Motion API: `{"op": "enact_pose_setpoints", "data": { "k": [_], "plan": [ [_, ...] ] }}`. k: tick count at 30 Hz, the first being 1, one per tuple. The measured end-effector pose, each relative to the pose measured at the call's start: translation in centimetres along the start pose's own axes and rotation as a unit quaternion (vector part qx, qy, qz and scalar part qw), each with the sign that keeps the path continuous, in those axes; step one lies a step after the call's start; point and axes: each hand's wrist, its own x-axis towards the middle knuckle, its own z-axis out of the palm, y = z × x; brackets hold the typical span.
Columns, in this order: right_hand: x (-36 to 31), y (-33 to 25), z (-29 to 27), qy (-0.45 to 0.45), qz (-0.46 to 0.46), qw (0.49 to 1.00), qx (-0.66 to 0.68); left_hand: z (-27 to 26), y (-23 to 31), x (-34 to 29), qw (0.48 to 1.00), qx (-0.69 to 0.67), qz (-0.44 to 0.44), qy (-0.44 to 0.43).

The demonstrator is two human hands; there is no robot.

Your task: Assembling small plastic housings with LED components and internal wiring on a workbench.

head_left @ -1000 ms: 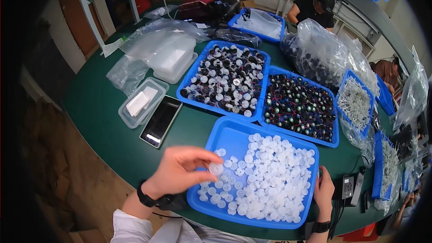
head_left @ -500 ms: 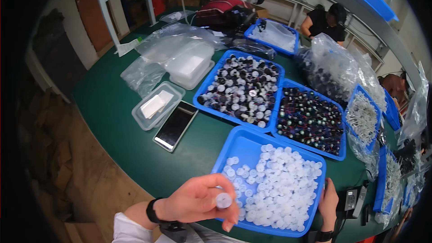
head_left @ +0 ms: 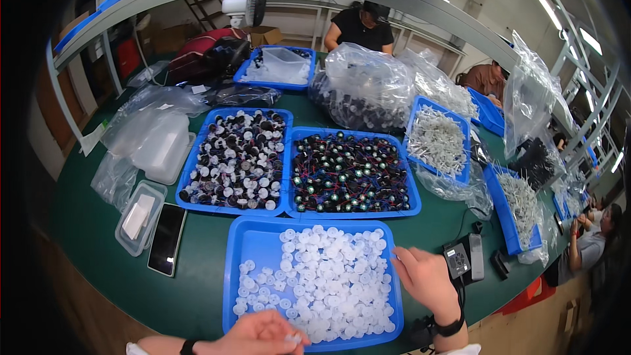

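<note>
Low in the view, my left hand point(head_left: 259, 334) has its fingers closed on a small translucent white plastic disc point(head_left: 294, 338), partly hidden by the fingers. It is over the near edge of a blue tray point(head_left: 253, 236) that holds many similar white discs point(head_left: 342, 269), heaped toward its right side. Beside the tray's right rim is my right hand point(head_left: 427, 279), its thumb and fingers pinched together. A tiny pale spot shows at those fingertips, too small to name.
Behind stand a blue tray of black-and-white round parts point(head_left: 233, 164) and another of dark wired parts point(head_left: 348, 174). A phone point(head_left: 167, 240) and clear plastic box point(head_left: 141, 217) lie left. Bins of pale thin parts point(head_left: 437, 141), a black adapter point(head_left: 457, 260) and bagged parts point(head_left: 368, 92) are right and behind. A co-worker point(head_left: 361, 29) sits opposite.
The view has swung right, so the trays appear further left. My left hand has lowered to the tray's near edge with the disc. My right hand now shows pinched fingers at the right rim.
</note>
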Motion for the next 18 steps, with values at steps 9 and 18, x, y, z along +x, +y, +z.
{"op": "enact_pose_setpoints", "data": {
  "k": [9,18],
  "plan": [
    [14.7,3.2,6.5,0.064,-0.098,0.992,0.039,-8.7,2.2,6.0,0.982,-0.048,0.172,-0.061],
    [19.0,2.1,9.0,-0.016,-0.197,0.979,-0.055,-11.6,2.2,5.0,0.97,0.024,0.243,-0.006]
  ]
}}
